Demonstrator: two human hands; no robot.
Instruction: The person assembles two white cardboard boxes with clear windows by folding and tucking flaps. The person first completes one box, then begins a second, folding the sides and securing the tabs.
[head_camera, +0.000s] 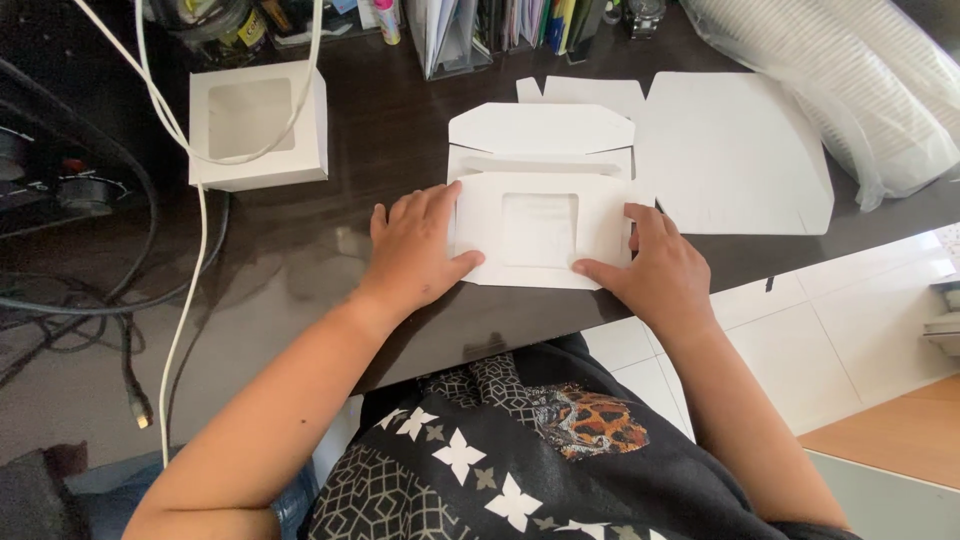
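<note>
1. Our left hand (415, 250) lies flat, fingers spread, pressing the left edge of a flat white box blank (540, 215); nothing is clenched.
2. Our right hand (655, 268) presses the blank's right edge, thumb on its lower rim, fingers loosely curled.
3. The blank, with one window cutout, lies on the dark table (300, 260) near the front edge.
4. We count one folded window box (258, 125) well apart to the left, and one more flat sheet (735, 150) just beside the blank.
5. Bare tabletop lies between the box and our left hand; two white cables (190, 240) cross there.
</note>
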